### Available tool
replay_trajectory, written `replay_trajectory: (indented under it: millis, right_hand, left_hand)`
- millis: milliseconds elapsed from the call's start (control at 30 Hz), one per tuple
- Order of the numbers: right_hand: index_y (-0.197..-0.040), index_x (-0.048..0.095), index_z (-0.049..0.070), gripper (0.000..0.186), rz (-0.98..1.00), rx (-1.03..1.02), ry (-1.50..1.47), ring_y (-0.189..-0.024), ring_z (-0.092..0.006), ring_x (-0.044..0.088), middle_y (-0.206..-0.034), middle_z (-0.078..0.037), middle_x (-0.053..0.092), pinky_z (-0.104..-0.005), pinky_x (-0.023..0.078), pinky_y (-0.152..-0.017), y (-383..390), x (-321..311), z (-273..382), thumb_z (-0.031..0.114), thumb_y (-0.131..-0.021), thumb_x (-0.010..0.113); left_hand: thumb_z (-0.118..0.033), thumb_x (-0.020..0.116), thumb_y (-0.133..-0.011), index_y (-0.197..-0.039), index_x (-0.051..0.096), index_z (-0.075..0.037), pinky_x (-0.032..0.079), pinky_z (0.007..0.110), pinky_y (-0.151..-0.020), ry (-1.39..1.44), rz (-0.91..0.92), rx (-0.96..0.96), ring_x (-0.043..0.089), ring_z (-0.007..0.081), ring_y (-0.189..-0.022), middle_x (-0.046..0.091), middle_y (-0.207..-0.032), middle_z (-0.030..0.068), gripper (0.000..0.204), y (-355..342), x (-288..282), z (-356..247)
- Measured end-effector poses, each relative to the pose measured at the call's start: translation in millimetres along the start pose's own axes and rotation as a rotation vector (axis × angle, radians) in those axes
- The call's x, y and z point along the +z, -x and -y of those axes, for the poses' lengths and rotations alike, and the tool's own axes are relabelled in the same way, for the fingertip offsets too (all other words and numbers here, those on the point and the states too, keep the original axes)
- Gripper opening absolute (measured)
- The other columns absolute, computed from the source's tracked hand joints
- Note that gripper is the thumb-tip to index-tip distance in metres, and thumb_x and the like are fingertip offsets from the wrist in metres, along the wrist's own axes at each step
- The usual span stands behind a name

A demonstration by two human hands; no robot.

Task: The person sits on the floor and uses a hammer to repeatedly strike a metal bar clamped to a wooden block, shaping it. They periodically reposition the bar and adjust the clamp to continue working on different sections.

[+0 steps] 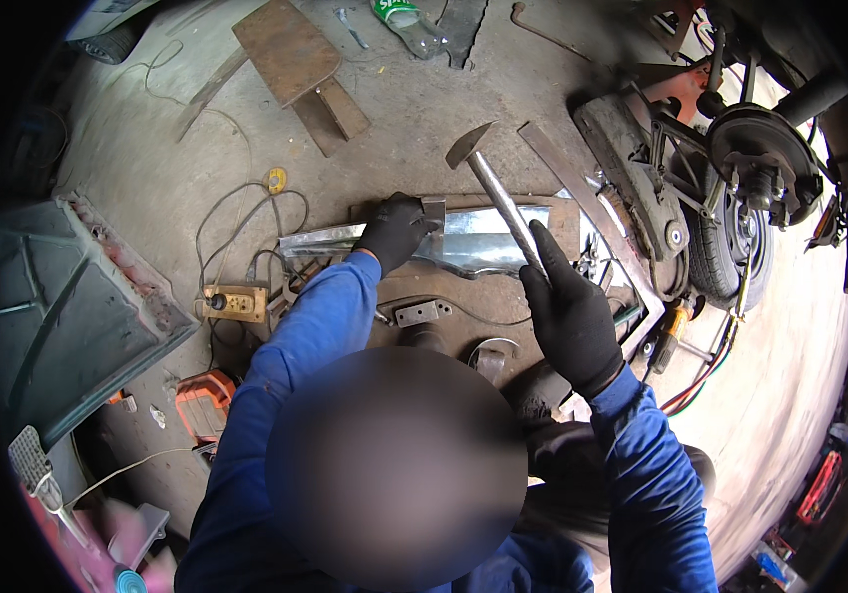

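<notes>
My right hand [567, 311], in a black glove, grips the shiny handle of a hammer [488, 178] whose head is raised above a strip of sheet metal [473, 237]. My left hand [396, 229], also in a black glove, presses down on the strip's left part, next to a small steel block [434, 212]. The strip lies across a rusty metal plate [444, 292] on the concrete floor. Both my sleeves are blue. A blurred patch hides the lower middle of the picture.
A car's bare wheel hub and brake disc [765, 158] stand at the right, with a tyre [725, 252] lying below. A dark body panel [68, 306] lies left. A socket box [234, 301] with cables, an orange tool [205, 403] and a rusty stool [291, 54] sit around.
</notes>
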State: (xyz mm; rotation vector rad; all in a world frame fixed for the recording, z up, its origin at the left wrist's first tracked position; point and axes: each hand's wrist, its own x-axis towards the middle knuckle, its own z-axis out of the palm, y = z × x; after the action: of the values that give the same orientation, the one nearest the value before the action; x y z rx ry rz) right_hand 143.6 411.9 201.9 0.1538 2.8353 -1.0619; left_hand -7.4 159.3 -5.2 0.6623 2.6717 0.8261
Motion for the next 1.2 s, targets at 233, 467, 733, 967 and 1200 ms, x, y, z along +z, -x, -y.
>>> replay_trajectory:
  millis: [233, 467, 733, 967, 1200]
  right_hand:
    - [-0.16, 0.057, 0.015, 0.055, -0.019, 0.002, -0.061, -0.071, -0.0371, 0.077, -0.079, -0.025, 0.071, -0.0453, 0.057, -0.064, 1, -12, 12, 0.022, -0.107, 0.072]
    - [-0.159, 0.056, 0.003, 0.057, -0.192, -0.108, -0.282, -0.072, -0.0157, 0.07, -0.09, -0.016, 0.076, -0.0324, 0.057, -0.07, -2, -47, 50, 0.018, -0.107, 0.073]
    - [-0.162, 0.053, 0.019, 0.056, 0.06, -0.052, 0.145, -0.078, -0.0431, 0.076, -0.091, -0.024, 0.077, -0.0523, 0.059, -0.066, 13, 24, -6, 0.027, -0.109, 0.066]
    - [-0.16, 0.058, 0.014, 0.055, -0.119, -0.115, -0.215, -0.069, -0.0302, 0.076, -0.086, -0.025, 0.073, -0.0416, 0.057, -0.064, 1, -24, 30, 0.019, -0.107, 0.073]
    - [-0.159, 0.057, 0.004, 0.055, -0.158, -0.144, -0.298, -0.103, -0.0188, 0.077, -0.125, -0.024, 0.078, -0.0344, 0.059, -0.09, 9, -42, 45, 0.011, -0.107, 0.072]
  left_hand:
    - [-0.032, 0.078, -0.098, -0.107, 0.081, -0.003, 0.054, 0.051, -0.098, 0.104, -0.068, -0.002, 0.069, 0.0432, -0.107, 0.073, -0.11, 0.0235, 0.031, 3, 3, -11]
    - [-0.033, 0.074, -0.1, -0.107, 0.08, -0.002, 0.053, 0.052, -0.098, 0.088, -0.085, 0.069, 0.069, 0.0434, -0.107, 0.074, -0.109, 0.0235, 0.033, 6, 10, -5]
    - [-0.028, 0.068, -0.099, -0.103, 0.078, -0.002, 0.055, 0.053, -0.098, -0.055, -0.044, 0.014, 0.07, 0.0439, -0.105, 0.074, -0.107, 0.026, 0.029, 7, 13, -8]
    - [-0.033, 0.075, -0.099, -0.097, 0.078, -0.001, 0.053, 0.053, -0.096, -0.096, -0.03, 0.12, 0.068, 0.0436, -0.104, 0.071, -0.106, 0.0247, 0.032, 2, 2, -14]
    - [-0.032, 0.077, -0.098, -0.103, 0.081, -0.003, 0.054, 0.052, -0.095, 0.081, -0.102, 0.089, 0.069, 0.0428, -0.102, 0.073, -0.104, 0.0226, 0.03, 9, 14, -14]
